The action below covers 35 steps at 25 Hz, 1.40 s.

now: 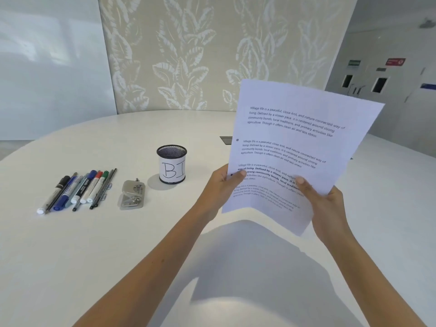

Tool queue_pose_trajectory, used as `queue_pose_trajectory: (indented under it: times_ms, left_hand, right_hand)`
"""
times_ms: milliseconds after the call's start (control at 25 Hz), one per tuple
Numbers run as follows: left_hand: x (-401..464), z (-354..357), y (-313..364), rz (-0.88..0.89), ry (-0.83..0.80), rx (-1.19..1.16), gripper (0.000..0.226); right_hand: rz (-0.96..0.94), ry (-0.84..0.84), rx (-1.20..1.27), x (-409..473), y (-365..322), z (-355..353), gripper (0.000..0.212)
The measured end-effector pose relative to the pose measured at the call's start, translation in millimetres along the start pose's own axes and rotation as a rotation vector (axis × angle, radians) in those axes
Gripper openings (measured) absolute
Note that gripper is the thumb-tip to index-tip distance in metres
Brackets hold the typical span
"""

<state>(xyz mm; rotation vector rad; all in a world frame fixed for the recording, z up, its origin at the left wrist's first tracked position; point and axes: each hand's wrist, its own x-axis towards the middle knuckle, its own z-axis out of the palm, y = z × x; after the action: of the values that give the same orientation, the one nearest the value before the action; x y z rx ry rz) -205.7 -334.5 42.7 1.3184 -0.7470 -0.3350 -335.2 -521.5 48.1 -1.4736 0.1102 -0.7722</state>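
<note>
A white printed sheet of paper [297,138] with several text paragraphs and two punched holes along its left edge is held up above the table, tilted to the right. My left hand [220,187] pinches its lower left edge, thumb on the front. My right hand [324,206] grips its lower right part, thumb across the text. The sheet's bottom edge bends toward me.
On the white round table [94,244] stand a black mesh pen cup [171,164] labelled "BI", a metal hole punch [132,194] and a row of several markers and pens [77,188] at the left. A small grey hatch [226,139] lies behind the paper. A patterned wall panel rises behind the table.
</note>
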Motion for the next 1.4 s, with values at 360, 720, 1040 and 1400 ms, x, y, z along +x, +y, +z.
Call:
queue_pose_trajectory:
  times_ms: [360,720,1040,1400]
  left_hand:
    - [-4.6,-16.2,-23.6,-0.134,-0.018,0.076,0.037]
    - [66.7,-83.0,89.5,0.420,0.256,0.778,0.116]
    - [67.7,-123.5,101.1,-0.008,-0.345,0.354,0.034]
    - [53.1,-96.9,62.8,0.112,-0.079,-0.061,0.019]
  right_hand:
    - [0.174,0.049,-0.159,-6.3,36.7,7.0,0.025]
    - [0.060,-0.212,-0.841,68.9,-67.3,-5.3,0.013]
    - [-0.210,-0.401,-1.222,88.9,-112.2,30.7,0.017]
    - [-0.067,-0.143,-0.148,93.9,-97.2,-27.3,0.016]
